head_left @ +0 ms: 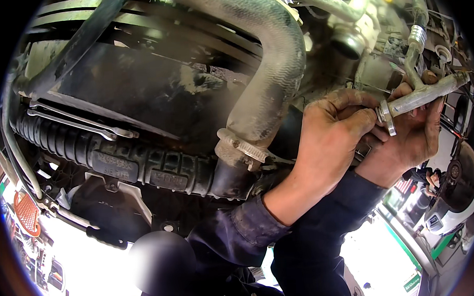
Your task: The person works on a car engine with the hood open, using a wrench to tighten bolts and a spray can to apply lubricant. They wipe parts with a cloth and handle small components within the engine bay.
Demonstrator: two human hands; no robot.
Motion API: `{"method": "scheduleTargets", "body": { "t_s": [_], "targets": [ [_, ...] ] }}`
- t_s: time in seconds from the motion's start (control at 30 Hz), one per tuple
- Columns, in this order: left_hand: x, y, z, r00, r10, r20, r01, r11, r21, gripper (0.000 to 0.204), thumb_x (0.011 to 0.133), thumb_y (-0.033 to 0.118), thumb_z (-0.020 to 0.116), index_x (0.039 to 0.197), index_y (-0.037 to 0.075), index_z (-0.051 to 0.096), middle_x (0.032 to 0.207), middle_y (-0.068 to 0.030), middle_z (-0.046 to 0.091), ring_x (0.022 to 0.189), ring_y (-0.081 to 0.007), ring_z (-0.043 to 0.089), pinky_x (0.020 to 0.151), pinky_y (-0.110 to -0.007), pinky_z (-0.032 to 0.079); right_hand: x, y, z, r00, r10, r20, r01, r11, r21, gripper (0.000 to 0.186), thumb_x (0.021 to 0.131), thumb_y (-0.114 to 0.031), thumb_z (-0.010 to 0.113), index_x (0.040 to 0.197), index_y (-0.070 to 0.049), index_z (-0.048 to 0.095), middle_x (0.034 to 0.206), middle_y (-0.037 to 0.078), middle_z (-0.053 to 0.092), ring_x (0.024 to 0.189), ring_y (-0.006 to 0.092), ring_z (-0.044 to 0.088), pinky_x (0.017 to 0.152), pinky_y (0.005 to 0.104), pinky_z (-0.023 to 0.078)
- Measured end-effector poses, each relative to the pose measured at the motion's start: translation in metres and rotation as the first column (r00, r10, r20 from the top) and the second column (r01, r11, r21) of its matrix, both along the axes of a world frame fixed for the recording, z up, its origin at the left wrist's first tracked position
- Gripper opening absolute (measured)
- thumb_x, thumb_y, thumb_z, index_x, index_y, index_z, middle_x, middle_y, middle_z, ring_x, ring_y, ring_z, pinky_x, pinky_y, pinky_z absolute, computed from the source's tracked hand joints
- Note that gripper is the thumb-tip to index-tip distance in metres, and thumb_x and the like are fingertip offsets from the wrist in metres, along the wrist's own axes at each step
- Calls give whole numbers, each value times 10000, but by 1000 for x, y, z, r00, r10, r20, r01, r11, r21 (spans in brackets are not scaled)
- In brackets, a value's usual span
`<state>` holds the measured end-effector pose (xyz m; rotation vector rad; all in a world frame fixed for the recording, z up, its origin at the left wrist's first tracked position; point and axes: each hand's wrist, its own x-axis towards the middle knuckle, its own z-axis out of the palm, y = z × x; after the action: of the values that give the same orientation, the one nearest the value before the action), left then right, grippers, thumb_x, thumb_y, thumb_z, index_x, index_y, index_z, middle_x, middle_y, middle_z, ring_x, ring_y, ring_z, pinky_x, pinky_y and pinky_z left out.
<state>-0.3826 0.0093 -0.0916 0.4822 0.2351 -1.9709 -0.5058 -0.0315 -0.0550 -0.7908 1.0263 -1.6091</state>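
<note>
1. My left hand (327, 135), at three o'clock, has its fingers pinched on the inner end of the branched pipe (432, 90).
2. My right hand (403, 144), just beyond at three, curls its fingers around that pipe; I'd steady it here so it doesn't twist.
3. The metal ring clamp (389, 118) circles the pipe near my left fingertips; I'd keep it square, not cocked.
4. Farther in, between one and two, greasy parts crowd the open metal stub (348, 44); I'd avoid scraping them.

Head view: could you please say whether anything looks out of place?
What look like two wrenches lie along the black ribbed housing at left; they look out of place, being tools rather than fitted parts.
</note>
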Motion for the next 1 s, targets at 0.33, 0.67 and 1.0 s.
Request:
{"method": "scheduleTargets", "body": {
  "t_s": [0.33, 0.67, 1.0],
  "targets": [
    [-5, 2, -5, 999, 28, -45, -29, 999, -33, 167, 898, 53, 575, 1049, -18, 563, 884, -120, 644, 758, -193, 636, 727, -317, 523, -3, -3, -4, 996, 85, 37, -84, 996, -40, 419, 943, -205, 562, 1226, 96, 492, 864, 56, 500, 721, 121, 425, 644, 240, 393],
    [-8, 2, 5, 870, 245, 427, -162, 961, -223, 264, 790, -66, 634, 1025, -15, 525, 904, -58, 607, 820, -98, 594, 756, -233, 487, 11, -7, -5, 999, -32, 9, 32, 999, -28, 418, 917, -195, 605, 1233, 69, 534, 832, 5, 509, 707, 80, 425, 684, 215, 378],
    [-13, 6, 7, 827, 368, 425, -279, 925, -259, 270, 769, -93, 630, 1006, -11, 531, 908, -47, 592, 832, -102, 571, 756, -231, 480, 17, -6, -3, 990, 59, 128, -51, 997, -59, 370, 976, -177, 523, 1269, 48, 494, 877, 45, 534, 711, 100, 452, 652, 243, 444]
  ]
}}
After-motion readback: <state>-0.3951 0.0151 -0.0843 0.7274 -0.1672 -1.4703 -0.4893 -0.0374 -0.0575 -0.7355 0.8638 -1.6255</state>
